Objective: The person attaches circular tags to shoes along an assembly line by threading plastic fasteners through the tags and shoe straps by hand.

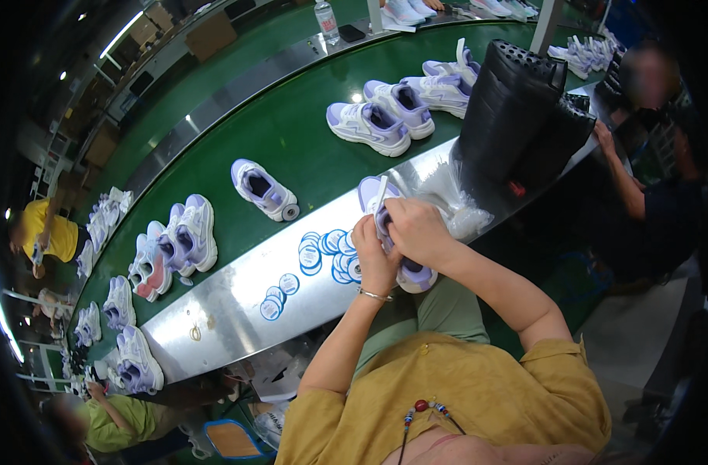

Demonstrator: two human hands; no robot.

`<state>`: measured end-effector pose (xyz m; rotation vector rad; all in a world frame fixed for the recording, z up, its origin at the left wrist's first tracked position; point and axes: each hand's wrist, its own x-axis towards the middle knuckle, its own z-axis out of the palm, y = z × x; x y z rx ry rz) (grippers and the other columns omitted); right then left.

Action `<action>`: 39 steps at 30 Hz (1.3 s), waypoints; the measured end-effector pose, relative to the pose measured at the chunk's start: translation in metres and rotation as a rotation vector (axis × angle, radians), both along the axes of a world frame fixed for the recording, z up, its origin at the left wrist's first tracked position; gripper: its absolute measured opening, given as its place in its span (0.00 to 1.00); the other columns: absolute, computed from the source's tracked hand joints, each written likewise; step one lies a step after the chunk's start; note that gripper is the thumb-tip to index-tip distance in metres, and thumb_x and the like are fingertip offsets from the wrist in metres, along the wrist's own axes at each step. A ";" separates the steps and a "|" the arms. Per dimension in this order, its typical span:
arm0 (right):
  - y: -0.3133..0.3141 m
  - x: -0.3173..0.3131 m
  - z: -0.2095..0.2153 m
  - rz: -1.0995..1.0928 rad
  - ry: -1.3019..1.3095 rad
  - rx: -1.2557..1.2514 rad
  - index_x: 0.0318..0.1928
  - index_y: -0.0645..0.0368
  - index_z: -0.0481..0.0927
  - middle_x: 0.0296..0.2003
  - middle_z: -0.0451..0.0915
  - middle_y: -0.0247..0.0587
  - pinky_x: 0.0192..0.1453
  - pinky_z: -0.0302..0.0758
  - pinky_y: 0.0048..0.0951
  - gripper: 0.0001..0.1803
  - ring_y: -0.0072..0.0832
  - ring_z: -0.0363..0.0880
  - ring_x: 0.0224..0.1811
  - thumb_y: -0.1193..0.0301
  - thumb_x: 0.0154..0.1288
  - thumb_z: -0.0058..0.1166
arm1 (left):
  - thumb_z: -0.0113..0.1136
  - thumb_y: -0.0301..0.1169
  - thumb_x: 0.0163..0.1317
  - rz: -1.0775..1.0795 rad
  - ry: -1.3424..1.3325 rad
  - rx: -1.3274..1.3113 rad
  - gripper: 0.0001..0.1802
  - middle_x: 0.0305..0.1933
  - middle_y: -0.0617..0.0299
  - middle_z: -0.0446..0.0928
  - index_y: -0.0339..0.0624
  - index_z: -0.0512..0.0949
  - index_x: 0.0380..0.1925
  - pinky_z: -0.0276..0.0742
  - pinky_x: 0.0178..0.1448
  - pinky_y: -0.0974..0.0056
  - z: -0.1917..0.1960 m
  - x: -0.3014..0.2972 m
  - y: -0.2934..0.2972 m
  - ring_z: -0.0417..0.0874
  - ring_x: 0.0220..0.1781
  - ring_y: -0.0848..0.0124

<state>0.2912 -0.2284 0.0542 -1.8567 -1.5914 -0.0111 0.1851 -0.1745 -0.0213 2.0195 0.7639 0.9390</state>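
Gripping 1 white-and-lilac shoe (pixel 417 279) | 2 hands (pixel 421 231) closed on it | its middle hidden behind them

The metal counter (pixel 230 322) is smooth and glossy. The held shoe (pixel 368 194) looks matt, the crumpled plastic bag (pixel 466 213) shiny, and the shirt (pixel 369 395) is matt cloth.

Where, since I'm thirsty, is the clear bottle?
Near the head view's top centre, the bottle stands on the metal ledge, left of a flat black object.

The head view looks down—wide, near the bench (pixel 234 314).
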 end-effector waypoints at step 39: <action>-0.032 0.085 -0.022 0.076 0.662 -0.040 0.50 0.65 0.74 0.36 0.76 0.36 0.34 0.72 0.18 0.16 0.19 0.74 0.33 0.79 0.61 0.50 | 0.53 0.29 0.41 -0.245 0.150 0.860 0.08 0.29 0.55 0.67 0.34 0.74 0.17 0.70 0.39 0.64 0.049 0.022 -0.017 0.70 0.35 0.61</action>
